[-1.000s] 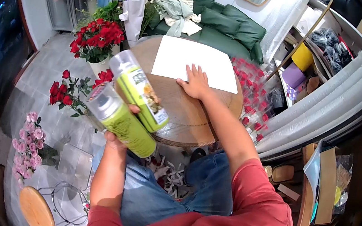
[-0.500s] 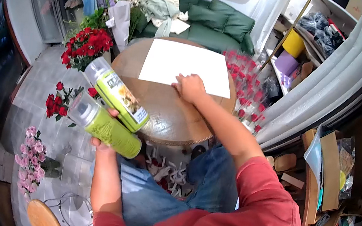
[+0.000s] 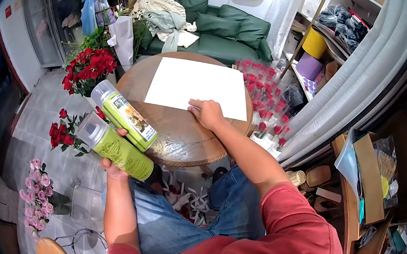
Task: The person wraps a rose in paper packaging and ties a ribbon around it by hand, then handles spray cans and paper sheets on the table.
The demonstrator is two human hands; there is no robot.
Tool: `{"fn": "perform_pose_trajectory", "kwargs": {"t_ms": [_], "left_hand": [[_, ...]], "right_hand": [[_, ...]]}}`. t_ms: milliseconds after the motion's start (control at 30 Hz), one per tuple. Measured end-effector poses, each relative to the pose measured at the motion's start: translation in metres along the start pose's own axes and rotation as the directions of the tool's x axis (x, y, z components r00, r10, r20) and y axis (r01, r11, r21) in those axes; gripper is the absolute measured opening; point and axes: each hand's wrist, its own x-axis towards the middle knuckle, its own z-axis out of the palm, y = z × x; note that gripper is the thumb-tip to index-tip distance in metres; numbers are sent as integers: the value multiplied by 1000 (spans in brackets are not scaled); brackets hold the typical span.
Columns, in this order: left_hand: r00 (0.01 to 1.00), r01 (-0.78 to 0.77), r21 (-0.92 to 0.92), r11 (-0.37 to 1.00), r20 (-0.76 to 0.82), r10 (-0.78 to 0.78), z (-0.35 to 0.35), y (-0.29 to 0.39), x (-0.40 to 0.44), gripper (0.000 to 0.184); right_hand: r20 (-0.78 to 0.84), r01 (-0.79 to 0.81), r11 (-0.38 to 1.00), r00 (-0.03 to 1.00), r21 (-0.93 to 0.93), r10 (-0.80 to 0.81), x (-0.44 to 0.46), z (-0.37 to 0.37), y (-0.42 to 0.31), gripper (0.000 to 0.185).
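My left hand [image 3: 114, 166] is wrapped round two green spray cans with clear caps, held tilted left of the round wooden table [image 3: 185, 148]. The upper can [image 3: 129, 121] has a picture label; the lower can [image 3: 120, 153] is plain green with dark print. A large white sheet [image 3: 198, 85] lies on the table. My right hand [image 3: 206, 113] is at the sheet's near edge, fingers curled together on it. Whether the fingertips pinch the edge is hard to make out.
Red roses [image 3: 90, 66] and pink roses [image 3: 39, 195] stand on the left. Wrapped single roses [image 3: 269, 94] are right of the table. Behind it is a green sofa [image 3: 219, 47]. A wooden stool [image 3: 51, 251] and an open cardboard box [image 3: 369, 179] are nearby.
My right hand, first spread flat on the sheet, has curled its fingers and drawn back to the near edge. The view has shifted; both cans remain in my left hand.
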Motion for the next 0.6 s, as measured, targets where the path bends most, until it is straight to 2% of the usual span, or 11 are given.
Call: {"fn": "perform_pose_trajectory", "kwargs": {"t_ms": [67,133,167,233,300,400,467,533,600], "left_hand": [[1000,9,20,1000,4,-9,-5,0,0,97],[1000,16,41,999,7,-16,-4,-1,-1,97],[999,48,41,998,9,-48,-4,-1,-2,96],[997,73,42,996,12,-73,-6,-3,-4,95],[1000,15,156,988,21,-19,-17,-8,-5,97],[1000,1,223,975,-13,2,-12,-11,-3,99],[999,49,234,971,-27,-44,1,-12,-4,98],[997,72,243,967,-42,-64,3,-13,-5,98],[989,140,185,973,11,-144,0,-14,-4,97]], "right_hand": [[-52,20,999,999,43,-18,-4,-4,-4,30],[68,-27,1000,997,13,26,-9,-14,-12,30],[65,-46,999,997,11,45,-17,-16,-14,30],[93,30,995,995,94,-39,-28,-20,-21,28],[83,149,981,984,126,-160,-49,-23,-29,27],[135,126,981,980,151,-147,-67,-42,-51,27],[128,178,935,966,308,-226,-88,-45,-52,27],[125,175,932,967,317,-224,-94,-43,-50,30],[138,298,895,923,333,-359,-102,-45,-48,37]]}}
